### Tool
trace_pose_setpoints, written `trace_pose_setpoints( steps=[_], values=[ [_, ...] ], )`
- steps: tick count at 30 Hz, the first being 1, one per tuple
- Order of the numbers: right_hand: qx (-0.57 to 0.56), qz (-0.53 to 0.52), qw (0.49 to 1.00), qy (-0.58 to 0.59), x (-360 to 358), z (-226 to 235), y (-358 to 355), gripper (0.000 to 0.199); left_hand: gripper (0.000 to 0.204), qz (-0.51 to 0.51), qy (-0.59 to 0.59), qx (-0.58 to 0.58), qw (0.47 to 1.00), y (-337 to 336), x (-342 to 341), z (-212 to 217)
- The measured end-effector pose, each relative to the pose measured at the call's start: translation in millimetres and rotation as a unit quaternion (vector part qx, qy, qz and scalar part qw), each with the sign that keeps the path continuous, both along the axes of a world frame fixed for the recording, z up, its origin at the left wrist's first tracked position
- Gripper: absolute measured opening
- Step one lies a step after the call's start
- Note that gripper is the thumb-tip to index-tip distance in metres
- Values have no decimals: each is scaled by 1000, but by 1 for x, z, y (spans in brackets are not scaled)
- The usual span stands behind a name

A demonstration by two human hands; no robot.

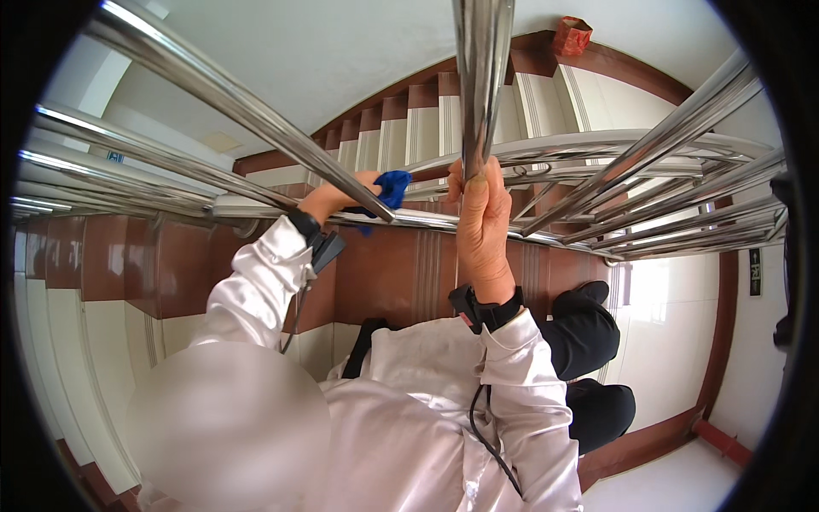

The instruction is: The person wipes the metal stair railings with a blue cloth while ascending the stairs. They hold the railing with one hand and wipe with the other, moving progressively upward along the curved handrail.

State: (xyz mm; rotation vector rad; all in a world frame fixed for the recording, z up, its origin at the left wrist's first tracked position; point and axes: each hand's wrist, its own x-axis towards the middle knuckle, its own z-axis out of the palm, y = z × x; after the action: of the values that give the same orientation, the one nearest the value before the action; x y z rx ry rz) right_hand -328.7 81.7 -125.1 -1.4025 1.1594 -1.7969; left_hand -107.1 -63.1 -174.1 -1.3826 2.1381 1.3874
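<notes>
My left hand (326, 201) is closed on a crumpled blue cloth (393, 186). It is at the low end of a slanting steel bar (256, 119) of the stair railing, and the bar hides part of the hand. To its right, my right hand (485, 224) wraps round a thick upright steel post (482, 77), thumb against the near side. Both wrists wear black bands with small dark boxes, and cables run along the pale satin sleeves.
Beyond the railing, pale steps (392, 141) with red-brown edging run along a white wall. A red bag (572, 36) stands at the top right. More railing bars (657, 154) fan out to the right. Steps (64, 341) lie at the left, and a pale tiled floor (661, 341) at the right.
</notes>
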Motion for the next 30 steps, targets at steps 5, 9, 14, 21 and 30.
trace_pose_setpoints(
  steps=[5, 9, 14, 21, 30],
  values=[
    [-21, 6, 1000, -18, 0, -4, -3, 39, 37, 27, 118, 103, 987, 3, -26, -10],
    [-32, 14, 999, 1, 1, -4, -3, 38, 44, -60, 220, 164, 960, -18, -38, -65],
    [-2, 14, 1000, 20, -5, -8, -1, 44, 53, -155, 45, 90, 983, -4, -44, -26],
    [-2, 13, 1000, 18, 0, -14, -3, 42, 33, -140, -10, -126, 982, 6, 17, 1],
    [4, 35, 999, -13, 3, -2, 3, 41, 20, -140, -25, -594, 792, 89, 47, 33]
  ],
)
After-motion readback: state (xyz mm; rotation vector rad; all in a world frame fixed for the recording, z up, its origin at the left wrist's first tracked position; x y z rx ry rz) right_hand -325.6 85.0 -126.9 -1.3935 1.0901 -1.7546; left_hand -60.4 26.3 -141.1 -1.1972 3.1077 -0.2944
